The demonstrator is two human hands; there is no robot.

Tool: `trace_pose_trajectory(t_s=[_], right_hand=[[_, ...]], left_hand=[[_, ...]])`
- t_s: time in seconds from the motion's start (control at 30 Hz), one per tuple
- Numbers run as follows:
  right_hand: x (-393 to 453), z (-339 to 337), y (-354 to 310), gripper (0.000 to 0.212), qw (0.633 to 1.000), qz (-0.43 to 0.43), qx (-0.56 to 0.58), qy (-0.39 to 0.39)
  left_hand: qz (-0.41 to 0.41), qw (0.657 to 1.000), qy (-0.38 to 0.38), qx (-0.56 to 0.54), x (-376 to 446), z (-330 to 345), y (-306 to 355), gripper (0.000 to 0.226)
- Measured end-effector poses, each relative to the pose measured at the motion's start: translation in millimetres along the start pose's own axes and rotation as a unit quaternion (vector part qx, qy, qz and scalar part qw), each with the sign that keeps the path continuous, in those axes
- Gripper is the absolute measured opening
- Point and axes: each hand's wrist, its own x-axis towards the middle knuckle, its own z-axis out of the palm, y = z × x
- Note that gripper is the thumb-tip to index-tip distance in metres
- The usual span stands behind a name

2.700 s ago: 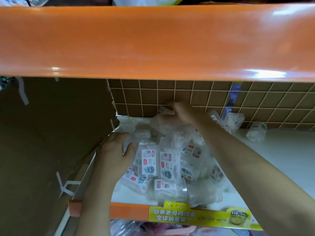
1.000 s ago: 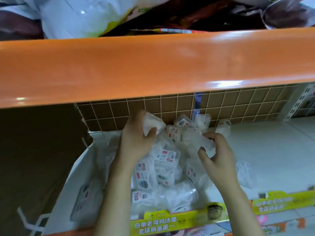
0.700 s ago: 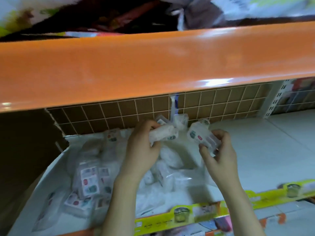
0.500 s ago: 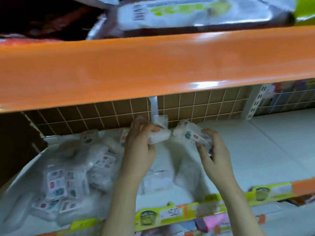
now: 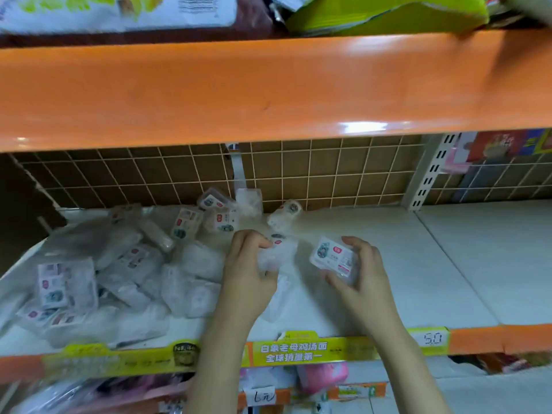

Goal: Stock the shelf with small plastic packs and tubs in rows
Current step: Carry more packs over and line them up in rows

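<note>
- While both hands reach over the white shelf, the left hand grips a clear pack.
- The right hand, fingers curled, holds a labelled tub.
- A loose pile of packs lies left.

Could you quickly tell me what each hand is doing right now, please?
Left hand: grips a pack.
Right hand: holds another pack.

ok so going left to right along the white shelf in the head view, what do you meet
heap of small clear plastic packs → left hand gripping a clear plastic pack → right hand holding a labelled clear plastic tub → bare white shelf board
</note>
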Motion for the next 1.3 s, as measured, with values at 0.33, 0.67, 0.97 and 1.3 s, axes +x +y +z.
trace_pose_trajectory(t_s=[0.33, 0.67, 0.97, 1.3], right_hand=[[4, 14, 3, 0.067, 1.0, 0.019, 0.016, -0.018], [12, 4, 5, 0.065, 0.998, 0.025, -0.059, 0.022], [15, -73, 55, 0.072, 0.998, 0.003, -0.069, -0.005], [22, -194, 132, 0.066, 0.986, -0.001, -0.167, -0.02]], left_hand=[[-0.025, 0.999, -0.022, 0.019, 9, -14, -15, 0.033], [-0.071, 0.996, 0.042, 0.041, 12, -4, -10, 0.044], [-0.079, 0.996, -0.003, -0.032, 1, 64, 55, 0.04], [-0.156, 0.987, -0.03, -0.01, -15, 153, 139, 0.034]])
